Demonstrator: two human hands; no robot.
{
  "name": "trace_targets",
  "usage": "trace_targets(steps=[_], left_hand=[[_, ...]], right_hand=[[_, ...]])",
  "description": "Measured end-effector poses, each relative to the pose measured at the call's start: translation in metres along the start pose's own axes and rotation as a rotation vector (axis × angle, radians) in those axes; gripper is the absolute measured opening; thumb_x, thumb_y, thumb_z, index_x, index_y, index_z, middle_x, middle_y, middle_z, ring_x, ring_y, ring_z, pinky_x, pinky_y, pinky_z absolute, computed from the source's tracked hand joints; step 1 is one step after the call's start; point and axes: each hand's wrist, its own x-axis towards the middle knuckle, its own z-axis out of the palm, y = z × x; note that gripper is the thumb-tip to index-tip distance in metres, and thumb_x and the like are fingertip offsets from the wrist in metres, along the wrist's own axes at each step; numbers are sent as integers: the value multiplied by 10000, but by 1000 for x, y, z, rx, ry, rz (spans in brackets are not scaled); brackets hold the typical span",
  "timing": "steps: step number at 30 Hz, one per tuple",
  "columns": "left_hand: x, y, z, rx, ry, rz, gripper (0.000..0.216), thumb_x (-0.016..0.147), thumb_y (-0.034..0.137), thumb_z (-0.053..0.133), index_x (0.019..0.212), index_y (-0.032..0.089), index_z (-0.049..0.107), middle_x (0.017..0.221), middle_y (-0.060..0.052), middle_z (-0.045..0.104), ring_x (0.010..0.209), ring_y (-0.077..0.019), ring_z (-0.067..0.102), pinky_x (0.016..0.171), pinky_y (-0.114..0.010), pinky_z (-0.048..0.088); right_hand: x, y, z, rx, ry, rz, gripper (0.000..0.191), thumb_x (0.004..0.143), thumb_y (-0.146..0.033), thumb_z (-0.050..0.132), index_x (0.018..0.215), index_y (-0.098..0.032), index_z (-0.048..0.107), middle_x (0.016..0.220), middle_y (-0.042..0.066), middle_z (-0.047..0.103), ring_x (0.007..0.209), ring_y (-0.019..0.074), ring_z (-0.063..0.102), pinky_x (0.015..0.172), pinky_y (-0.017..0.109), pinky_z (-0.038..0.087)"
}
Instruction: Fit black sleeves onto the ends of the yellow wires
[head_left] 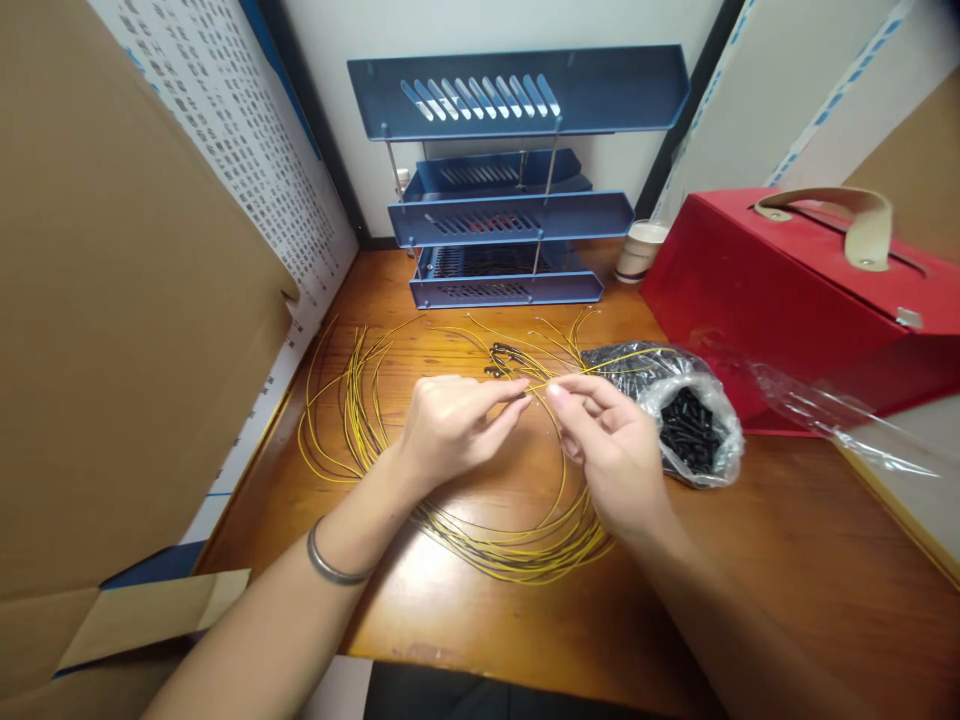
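Over the middle of the table my left hand pinches thumb against forefinger on a thin yellow wire, its tips close to those of my right hand. The right fingers also close on the yellow wire, a little to the right. Beneath both hands curves a loose coil of yellow and dark wires. Just behind my fingertips sits a small group of black parts, too small to name, among wire ends. Beside my right hand lies an open clear plastic bag full of small black pieces.
A blue three-tier desk tray stands at the back, with a paper cup at its right. The red box with a beige handle takes up the right side. Cardboard walls the left edge of the wooden table.
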Motion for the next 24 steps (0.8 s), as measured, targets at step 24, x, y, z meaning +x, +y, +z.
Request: trace_targets(steps=[24], left_hand=[[1,-1,-5,109,-13,89,111,862,149,680,968,127,704,654,0,746,477,-87,640,471,-203,459]], right_hand=[[-4,2,3,11,31,-90,190,832,-357,747,914,-206,665,654,-37,552,485,77,413,438,218,331]])
